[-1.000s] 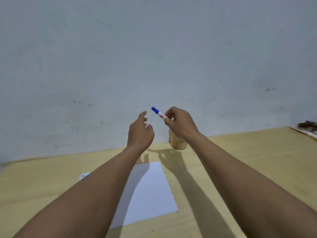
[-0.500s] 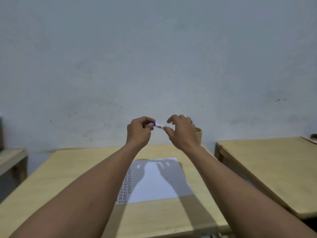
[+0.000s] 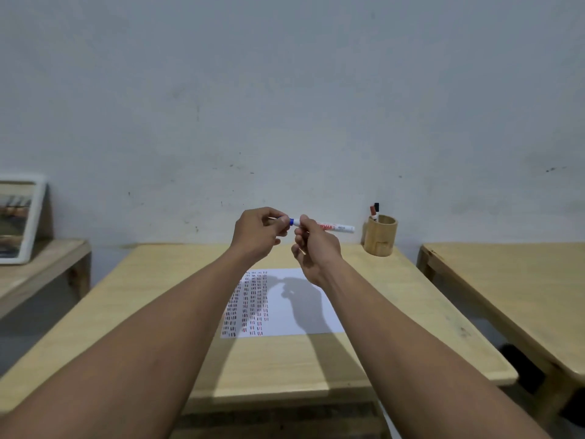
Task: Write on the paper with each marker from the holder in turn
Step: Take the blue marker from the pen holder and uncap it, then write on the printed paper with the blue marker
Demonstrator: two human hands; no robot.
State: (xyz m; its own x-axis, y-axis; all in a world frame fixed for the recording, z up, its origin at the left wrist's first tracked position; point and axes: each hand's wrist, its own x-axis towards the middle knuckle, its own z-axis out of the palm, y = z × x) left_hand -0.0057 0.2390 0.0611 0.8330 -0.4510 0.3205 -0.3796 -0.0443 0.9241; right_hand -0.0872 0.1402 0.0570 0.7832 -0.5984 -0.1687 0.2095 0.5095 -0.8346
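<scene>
I hold a white marker (image 3: pixel 335 227) with a blue cap level in the air above the table. My right hand (image 3: pixel 313 245) grips its barrel near the cap end. My left hand (image 3: pixel 259 232) pinches the blue cap (image 3: pixel 290 221). Below them, on the wooden table (image 3: pixel 158 296), lies a white sheet of paper (image 3: pixel 285 318) with columns of short red and dark marks down its left part. A bamboo holder (image 3: pixel 380 236) at the table's back right has a red marker (image 3: pixel 373 213) and a black marker (image 3: pixel 376 206) standing in it.
A second wooden table (image 3: pixel 506 280) stands to the right across a narrow gap. At the left is a low bench (image 3: pixel 38 267) with a framed picture (image 3: pixel 19 220) leaning on the grey wall.
My left hand has closed on the marker's blue cap. Both hands have come lower and nearer me. The view has pulled back, so the holder and both side tables show.
</scene>
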